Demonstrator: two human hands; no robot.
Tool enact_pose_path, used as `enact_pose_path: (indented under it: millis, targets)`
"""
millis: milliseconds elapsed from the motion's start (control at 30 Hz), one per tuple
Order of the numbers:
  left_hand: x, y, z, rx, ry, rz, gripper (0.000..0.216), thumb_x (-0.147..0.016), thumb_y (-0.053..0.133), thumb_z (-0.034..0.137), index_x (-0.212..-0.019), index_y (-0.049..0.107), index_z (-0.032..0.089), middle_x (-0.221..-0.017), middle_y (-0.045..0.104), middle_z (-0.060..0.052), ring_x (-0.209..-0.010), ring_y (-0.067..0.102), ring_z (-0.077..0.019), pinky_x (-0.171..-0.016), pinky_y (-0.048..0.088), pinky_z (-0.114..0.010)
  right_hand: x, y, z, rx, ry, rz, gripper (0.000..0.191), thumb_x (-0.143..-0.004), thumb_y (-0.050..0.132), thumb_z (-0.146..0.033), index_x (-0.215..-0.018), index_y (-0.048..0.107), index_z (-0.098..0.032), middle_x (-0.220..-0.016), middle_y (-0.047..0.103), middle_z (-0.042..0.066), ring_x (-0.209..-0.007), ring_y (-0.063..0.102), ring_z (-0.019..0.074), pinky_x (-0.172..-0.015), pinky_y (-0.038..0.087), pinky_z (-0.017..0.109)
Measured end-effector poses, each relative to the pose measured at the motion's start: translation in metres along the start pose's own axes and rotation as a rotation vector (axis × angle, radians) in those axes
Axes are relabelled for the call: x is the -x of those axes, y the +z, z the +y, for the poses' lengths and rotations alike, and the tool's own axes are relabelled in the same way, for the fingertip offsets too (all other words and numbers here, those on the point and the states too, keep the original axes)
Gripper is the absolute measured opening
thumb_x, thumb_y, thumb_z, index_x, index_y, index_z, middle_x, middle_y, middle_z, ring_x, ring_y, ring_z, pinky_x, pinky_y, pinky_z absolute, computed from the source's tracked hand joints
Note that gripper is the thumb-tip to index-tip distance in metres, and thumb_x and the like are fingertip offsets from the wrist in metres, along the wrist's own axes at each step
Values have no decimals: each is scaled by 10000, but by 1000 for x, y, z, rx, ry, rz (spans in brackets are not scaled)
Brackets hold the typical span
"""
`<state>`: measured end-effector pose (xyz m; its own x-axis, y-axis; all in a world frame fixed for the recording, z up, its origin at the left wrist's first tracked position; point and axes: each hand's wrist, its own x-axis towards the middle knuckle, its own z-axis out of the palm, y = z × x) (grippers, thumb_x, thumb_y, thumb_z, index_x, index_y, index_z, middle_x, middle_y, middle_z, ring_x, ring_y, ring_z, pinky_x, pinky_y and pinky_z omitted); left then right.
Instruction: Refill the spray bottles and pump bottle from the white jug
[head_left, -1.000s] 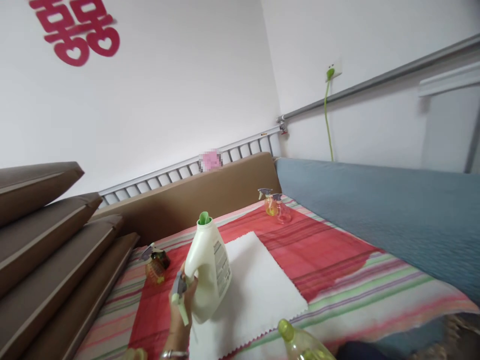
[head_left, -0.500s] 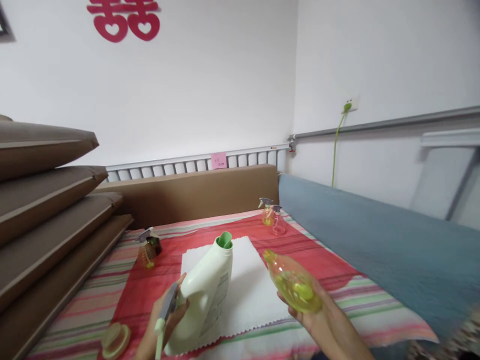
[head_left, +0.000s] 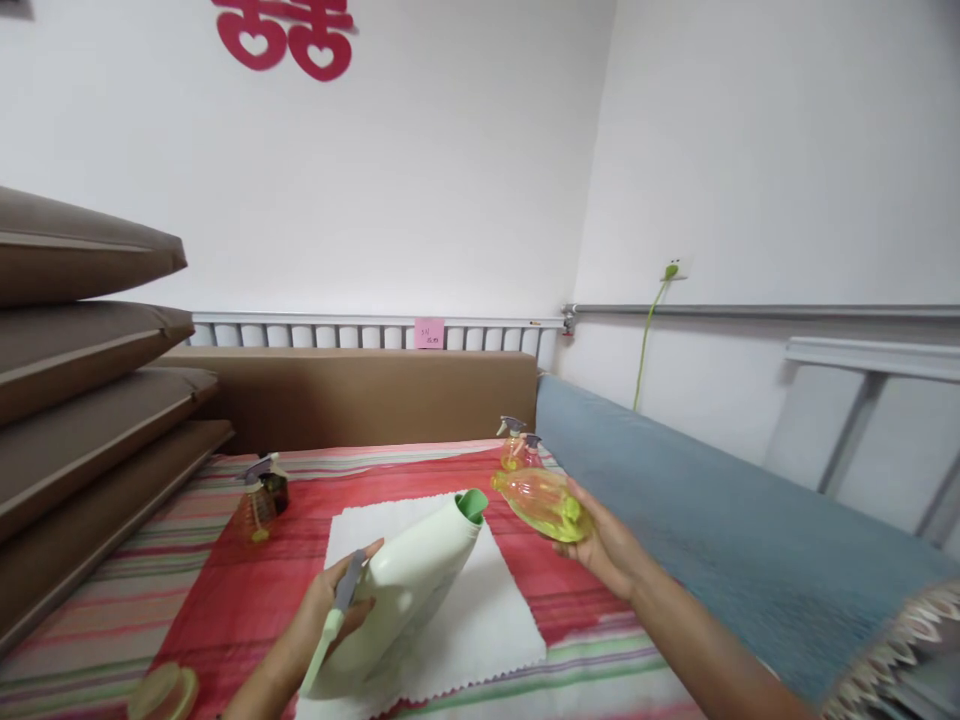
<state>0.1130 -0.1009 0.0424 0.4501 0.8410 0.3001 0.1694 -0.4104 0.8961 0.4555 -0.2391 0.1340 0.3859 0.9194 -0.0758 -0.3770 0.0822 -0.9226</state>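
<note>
My left hand [head_left: 319, 610] is closed round the handle of a pale green jug [head_left: 405, 585], tilted with its open green spout [head_left: 472, 504] pointing up and right. The same hand also pinches a grey and green sprayer head [head_left: 336, 617]. My right hand [head_left: 604, 545] holds a clear yellow spray bottle body [head_left: 538, 502] on its side, its open neck close to the jug's spout. Both are above a white cloth [head_left: 480, 620] on a red striped sheet [head_left: 225, 590].
Two small spray bottles [head_left: 517, 450] stand at the far edge of the sheet, another amber one [head_left: 256, 500] at the left. A round cap [head_left: 165, 690] lies near the bottom left. Stacked brown cushions [head_left: 82, 380] sit left, a blue blanket [head_left: 675, 500] right.
The jug has tipped further towards horizontal. My right hand has carried the yellow bottle up and forward until its neck sits near the jug's spout. The view has also swung.
</note>
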Motion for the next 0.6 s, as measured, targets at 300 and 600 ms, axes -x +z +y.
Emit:
enact_pose_path:
  millis: [300,600]
  targets:
    - [-2,3,14,14,-23,-70,609,-569,613,178,-1178,602,183,-904,710,-20,-688,608,-172,-641,464,-232,-13,-5,-2,192,38,-3,421,-779,590,-494,-1128,527,-267,-893,711,37,-692,645,153,-510,488,219]
    - [-3,1,31,45,-61,-117,606,-561,621,202,-1167,614,177,-850,701,-29,-682,603,-191,-617,452,-240,-17,-2,-15,368,-14,28,367,-762,598,-499,-1074,560,-308,-943,669,9,-706,614,137,-514,469,206]
